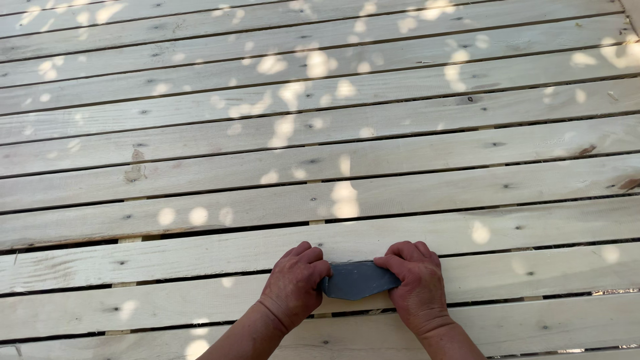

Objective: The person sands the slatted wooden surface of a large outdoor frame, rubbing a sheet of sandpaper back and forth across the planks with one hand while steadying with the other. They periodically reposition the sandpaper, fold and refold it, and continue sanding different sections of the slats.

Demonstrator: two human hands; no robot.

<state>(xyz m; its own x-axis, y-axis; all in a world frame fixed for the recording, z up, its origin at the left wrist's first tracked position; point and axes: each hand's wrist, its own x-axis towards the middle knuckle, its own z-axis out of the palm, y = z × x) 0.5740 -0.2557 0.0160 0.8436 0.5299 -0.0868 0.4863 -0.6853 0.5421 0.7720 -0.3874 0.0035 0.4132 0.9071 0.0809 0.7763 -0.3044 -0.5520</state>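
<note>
1. both hands are ours: the left hand [293,283] is curled and gripping the left end of a flat grey scraper blade [357,280]; the right hand [415,283] is curled and gripping its right end.
2. we hold the grey scraper blade between the two hands, low in the view and just right of centre, pressed against a pale wooden slat [200,257].
3. its long axis runs left to right, parallel to the slats and to the dark gap [167,277] between them.
4. each hand touches one end, so neither is nearer; the exposed middle of the blade lies midway between them.
5. the fingers [303,253] of both hands fold over the top edge, pointing away from us; the blade's lower edge comes to a shallow point toward us.
6. we judge any stroke along the slat would follow the blade's long axis, and a stroke across it would cross the gaps.
7. sunlight spots [343,200] dapple the boards beyond the hands.
</note>
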